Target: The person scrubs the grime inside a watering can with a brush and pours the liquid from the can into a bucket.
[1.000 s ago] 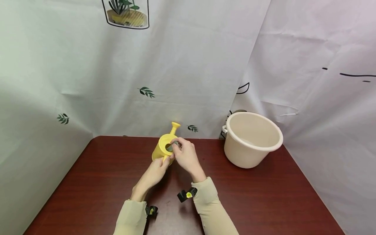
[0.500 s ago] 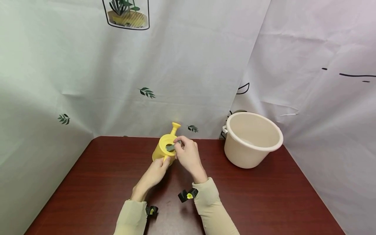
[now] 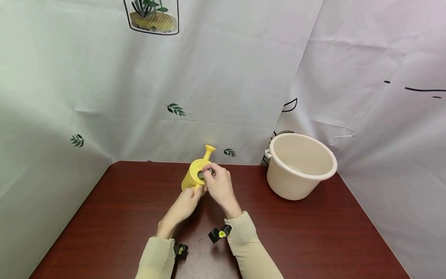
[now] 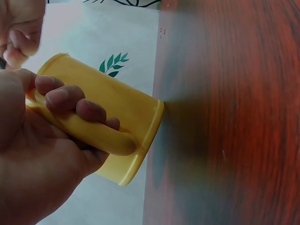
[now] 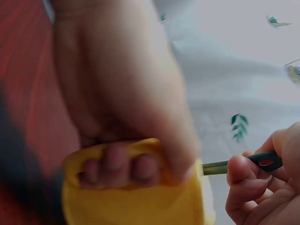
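My left hand [image 3: 183, 201] grips the handle of a yellow watering can [image 3: 189, 181], its fingers curled round the loop in the left wrist view. Tilted, the can [image 4: 129, 101] has its round opening facing me and its spout pointing toward the back wall. With thumb and fingers, my right hand [image 3: 220, 189] pinches a slim green-handled tool [image 5: 215, 168] that has a hole at its end. The tool's other end goes into the can's opening and is hidden there. In the right wrist view, my right hand [image 5: 260, 190] is beside the can's mouth.
A cream bucket [image 3: 292, 188] stands at the back right of the dark red wooden table [image 3: 313, 236]. White cloth [image 3: 237, 77] with leaf prints hangs behind the table and along both sides.
My right hand drew the tool slightly out to the right, showing more of it, then moved back left and in over the opening. The left hand and watering can stayed nearly still.
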`<state>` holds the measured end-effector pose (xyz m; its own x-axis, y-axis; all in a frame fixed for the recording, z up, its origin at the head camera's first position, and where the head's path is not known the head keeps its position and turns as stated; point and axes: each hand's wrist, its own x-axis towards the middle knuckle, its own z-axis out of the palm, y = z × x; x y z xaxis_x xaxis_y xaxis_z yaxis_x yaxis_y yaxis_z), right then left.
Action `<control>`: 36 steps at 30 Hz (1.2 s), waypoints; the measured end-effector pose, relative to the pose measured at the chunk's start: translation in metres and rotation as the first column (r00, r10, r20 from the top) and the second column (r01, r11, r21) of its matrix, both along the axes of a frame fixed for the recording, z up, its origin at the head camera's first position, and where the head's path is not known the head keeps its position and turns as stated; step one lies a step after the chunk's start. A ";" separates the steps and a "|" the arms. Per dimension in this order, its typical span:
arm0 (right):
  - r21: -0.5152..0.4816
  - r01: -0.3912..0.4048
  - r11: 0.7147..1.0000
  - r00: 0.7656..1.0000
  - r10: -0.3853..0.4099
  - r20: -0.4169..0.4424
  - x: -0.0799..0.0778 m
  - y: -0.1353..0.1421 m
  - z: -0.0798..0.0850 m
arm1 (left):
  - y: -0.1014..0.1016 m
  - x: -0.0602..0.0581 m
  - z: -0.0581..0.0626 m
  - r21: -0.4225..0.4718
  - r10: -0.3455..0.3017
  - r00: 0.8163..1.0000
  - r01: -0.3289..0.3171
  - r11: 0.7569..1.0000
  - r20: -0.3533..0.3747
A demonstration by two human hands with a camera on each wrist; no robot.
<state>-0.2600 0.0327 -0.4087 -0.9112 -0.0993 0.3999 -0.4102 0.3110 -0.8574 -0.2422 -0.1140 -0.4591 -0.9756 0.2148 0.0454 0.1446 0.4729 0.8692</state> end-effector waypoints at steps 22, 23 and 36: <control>-0.063 0.030 0.998 0.998 -0.026 0.054 0.000 0.003 0.002 | 0.002 -0.001 0.000 -0.017 -0.030 0.999 0.029 0.999 -0.034; -0.080 0.029 0.996 0.998 -0.025 0.059 0.000 0.006 0.004 | 0.002 -0.001 0.000 -0.011 -0.032 0.999 0.032 0.999 -0.034; -0.187 0.070 0.980 0.989 -0.043 0.145 -0.005 0.003 -0.004 | 0.004 -0.001 0.001 -0.039 -0.042 0.997 0.040 0.998 -0.062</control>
<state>-0.2649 0.0354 -0.4126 -0.9612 0.0200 0.2751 -0.2689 0.1552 -0.9506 -0.2431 -0.1099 -0.4585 -0.9615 0.2572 0.0971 0.2180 0.4979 0.8394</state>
